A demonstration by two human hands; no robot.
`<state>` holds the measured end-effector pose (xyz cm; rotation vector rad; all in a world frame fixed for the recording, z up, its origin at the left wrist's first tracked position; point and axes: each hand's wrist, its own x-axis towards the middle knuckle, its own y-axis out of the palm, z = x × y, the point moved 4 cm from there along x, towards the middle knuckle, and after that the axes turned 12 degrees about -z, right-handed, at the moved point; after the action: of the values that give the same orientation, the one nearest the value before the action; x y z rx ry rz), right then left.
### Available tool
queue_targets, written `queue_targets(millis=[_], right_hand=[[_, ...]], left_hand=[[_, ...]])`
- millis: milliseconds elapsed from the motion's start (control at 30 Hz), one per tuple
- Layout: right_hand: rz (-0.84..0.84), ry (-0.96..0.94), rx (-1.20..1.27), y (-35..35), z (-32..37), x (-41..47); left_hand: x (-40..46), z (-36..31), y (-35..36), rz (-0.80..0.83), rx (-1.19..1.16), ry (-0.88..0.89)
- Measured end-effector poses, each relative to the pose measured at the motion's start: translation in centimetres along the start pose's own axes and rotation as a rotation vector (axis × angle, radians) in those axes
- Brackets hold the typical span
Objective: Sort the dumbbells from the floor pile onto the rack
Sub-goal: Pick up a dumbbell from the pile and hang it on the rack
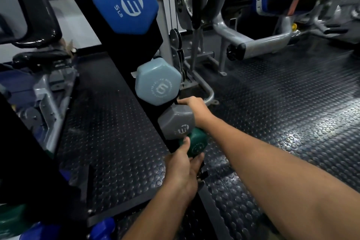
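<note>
Four hexagonal vinyl-coated dumbbells line the slanted black metal rack (124, 48), one below the other: a bright blue dumbbell marked 5 LB (126, 1) at the top, a pale blue-grey dumbbell marked 8 (158, 82) under it, then a grey dumbbell (175, 122), and lowest a dark green dumbbell (196, 145) tucked just beneath the grey one.

The person's right hand (194, 106) reaches over the far side of the grey dumbbell, its fingers curling behind the head so that I cannot tell how firmly they grip it. The left hand (181, 165) comes up from below and holds the green dumbbell, thumb pressed along its near left side and fingers wrapped under it. Both bare forearms stretch in from the near right.

Under the rack lies black rubber flooring (282, 113) with raised round studs. At the near left edge, blurred green and blue dumbbells (103, 228) sit low on the floor. Grey-framed gym machines (253, 39) stand far right, and a black padded seat (39, 33) stands far left.
</note>
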<state>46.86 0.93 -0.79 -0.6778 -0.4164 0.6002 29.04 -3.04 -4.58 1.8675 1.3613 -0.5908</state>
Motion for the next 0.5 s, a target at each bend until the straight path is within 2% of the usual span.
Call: queue_targets(millis=[100,300,500], right_hand=[[0.029,-0.034,-0.028,-0.5,0.4,-0.9],[0.073,-0.070,-0.036,-1.4,0.9,-2.3],[0.080,-0.062,-0.113,-3.7,0.6,-5.5]], left_hand=[[0.1,-0.1,-0.5,-0.004,0.259,0.065],[0.6,-2.5,-1.8,-0.065,0.559,0.425],[-0.6,-2.8,-3.5,-0.078,0.793,0.514]])
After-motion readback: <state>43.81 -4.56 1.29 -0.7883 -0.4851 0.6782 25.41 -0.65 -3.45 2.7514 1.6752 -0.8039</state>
